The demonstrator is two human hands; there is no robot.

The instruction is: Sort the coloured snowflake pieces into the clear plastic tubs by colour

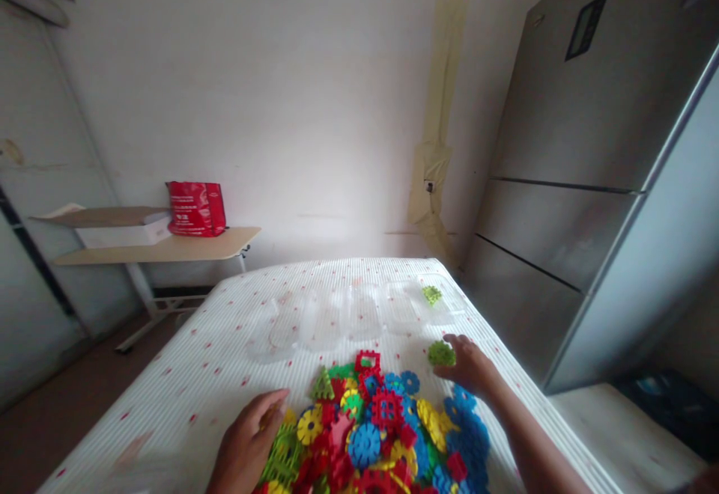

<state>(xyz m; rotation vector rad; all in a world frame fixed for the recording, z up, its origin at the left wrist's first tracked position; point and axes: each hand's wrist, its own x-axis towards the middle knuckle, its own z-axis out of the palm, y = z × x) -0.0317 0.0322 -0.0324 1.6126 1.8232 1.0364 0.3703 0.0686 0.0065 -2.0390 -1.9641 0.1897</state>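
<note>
In my right hand (467,363) is a light green plastic building piece (441,353), gripped between thumb and fingers just above the cloth, short of the clear containers. My left hand (247,441) rests at the near left side of a heap of toothed plastic building pieces (365,445) in red, blue, yellow and green. Its thumb and fingertips come together, and whatever may be between them is hidden. Behind the heap stands a row of clear plastic containers (364,313). Inside the rightmost one lies another light green piece (431,296).
A white striped cloth with red specks covers the table (185,374). To the right stands a tall grey refrigerator (562,135). At the back left, a small desk (225,243) bears a red bag (196,209) and a white box (124,233).
</note>
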